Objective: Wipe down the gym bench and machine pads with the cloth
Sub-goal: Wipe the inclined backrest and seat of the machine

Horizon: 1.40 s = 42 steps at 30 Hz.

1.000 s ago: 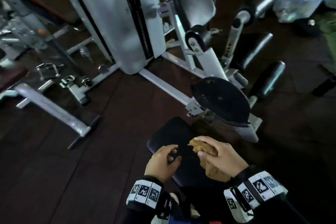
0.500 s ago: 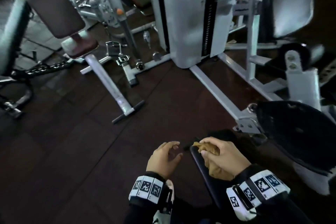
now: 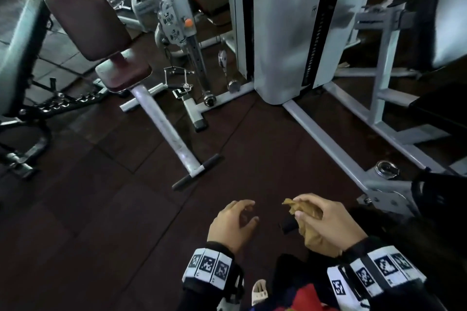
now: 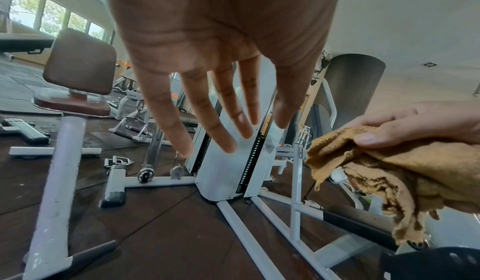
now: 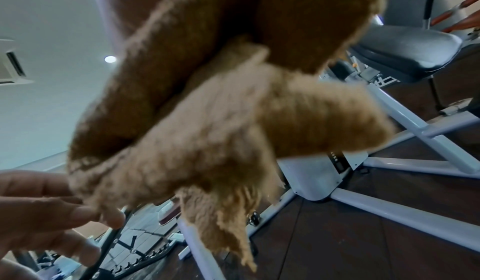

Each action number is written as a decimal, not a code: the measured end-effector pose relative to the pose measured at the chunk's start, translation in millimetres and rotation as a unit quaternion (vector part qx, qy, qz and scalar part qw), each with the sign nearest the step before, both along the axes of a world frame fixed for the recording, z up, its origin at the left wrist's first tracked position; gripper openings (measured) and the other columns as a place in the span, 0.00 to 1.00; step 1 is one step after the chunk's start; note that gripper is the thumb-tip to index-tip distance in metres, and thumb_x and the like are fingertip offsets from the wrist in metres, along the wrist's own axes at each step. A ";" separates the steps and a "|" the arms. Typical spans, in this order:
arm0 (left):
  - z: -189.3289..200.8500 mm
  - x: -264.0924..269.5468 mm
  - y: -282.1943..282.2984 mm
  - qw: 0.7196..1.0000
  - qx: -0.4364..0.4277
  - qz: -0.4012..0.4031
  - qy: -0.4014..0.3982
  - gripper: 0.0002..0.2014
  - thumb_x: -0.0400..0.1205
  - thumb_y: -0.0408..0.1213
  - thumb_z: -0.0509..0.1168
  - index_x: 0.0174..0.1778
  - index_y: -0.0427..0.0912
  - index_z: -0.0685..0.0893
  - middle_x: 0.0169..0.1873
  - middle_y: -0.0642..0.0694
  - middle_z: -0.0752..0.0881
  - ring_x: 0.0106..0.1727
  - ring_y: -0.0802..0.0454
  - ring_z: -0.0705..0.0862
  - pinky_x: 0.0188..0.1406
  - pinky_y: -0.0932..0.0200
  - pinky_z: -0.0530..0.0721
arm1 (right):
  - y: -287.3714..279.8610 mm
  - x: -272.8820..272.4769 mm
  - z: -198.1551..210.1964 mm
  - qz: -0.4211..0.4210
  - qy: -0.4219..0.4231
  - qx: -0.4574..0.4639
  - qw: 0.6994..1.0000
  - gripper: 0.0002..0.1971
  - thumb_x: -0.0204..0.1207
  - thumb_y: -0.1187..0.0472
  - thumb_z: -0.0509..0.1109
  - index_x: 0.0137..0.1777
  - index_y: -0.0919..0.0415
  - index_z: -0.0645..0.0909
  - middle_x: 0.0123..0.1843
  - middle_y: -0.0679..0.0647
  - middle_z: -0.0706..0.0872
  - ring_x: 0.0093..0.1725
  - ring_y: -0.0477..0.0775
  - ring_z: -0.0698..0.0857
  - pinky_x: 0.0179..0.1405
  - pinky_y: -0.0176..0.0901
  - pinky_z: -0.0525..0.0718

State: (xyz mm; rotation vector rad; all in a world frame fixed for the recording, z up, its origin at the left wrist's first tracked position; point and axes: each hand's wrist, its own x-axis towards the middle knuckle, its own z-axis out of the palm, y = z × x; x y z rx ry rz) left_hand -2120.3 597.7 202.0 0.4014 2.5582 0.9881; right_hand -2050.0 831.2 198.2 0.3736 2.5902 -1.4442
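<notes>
Right hand point(image 3: 328, 219) fingers clamped on bunched tan cloth point(image 3: 307, 212), held in air above the floor point(image 3: 101, 222). Left hand point(image 3: 233, 223) just beside it, fingers apart and relaxed, holding nothing. Farther out: brown seat pad point(image 3: 123, 69) at left, white weight stack point(image 3: 285, 28) behind.

From my head the room is dim and murky, the dark floor point(image 3: 106, 222) swallowing detail, with soft glare on the white weight stack cover point(image 3: 280, 33). Straight frames bow at the edges. My left wrist view is brighter: daylight enters by windows point(image 4: 52, 15) at upper left. My left palm point(image 4: 223, 17) is close and soft. The cloth point(image 5: 207, 120) in my right wrist view is blurred; a ceiling light point(image 5: 110, 59) glows.
</notes>
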 end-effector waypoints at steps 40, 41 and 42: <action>4.2 -516.2 398.9 0.928 0.034 -0.369 -0.023 0.17 0.77 0.42 0.70 0.62 0.55 0.83 0.49 0.63 0.83 0.44 0.64 0.84 0.54 0.56 0.83 | 281.9 -380.1 17.3 -0.358 0.004 0.035 0.933 0.12 0.75 0.56 0.72 0.56 0.39 0.81 0.36 0.46 0.89 0.32 0.42 0.88 0.39 0.45 0.88; 4.0 -526.2 411.9 0.921 0.034 -0.387 -0.019 0.17 0.77 0.42 0.71 0.63 0.54 0.82 0.50 0.62 0.83 0.44 0.63 0.84 0.54 0.57 0.83 | 287.1 -387.4 19.3 -0.368 0.012 0.029 0.929 0.12 0.75 0.57 0.72 0.55 0.40 0.81 0.35 0.47 0.89 0.31 0.42 0.88 0.37 0.46 0.88; 3.8 -535.1 424.5 0.912 0.033 -0.409 -0.019 0.18 0.77 0.42 0.71 0.63 0.53 0.82 0.52 0.61 0.84 0.45 0.63 0.84 0.54 0.57 0.83 | 292.1 -393.8 20.7 -0.376 0.018 0.029 0.926 0.12 0.76 0.58 0.72 0.55 0.41 0.81 0.35 0.48 0.89 0.30 0.43 0.88 0.36 0.46 0.88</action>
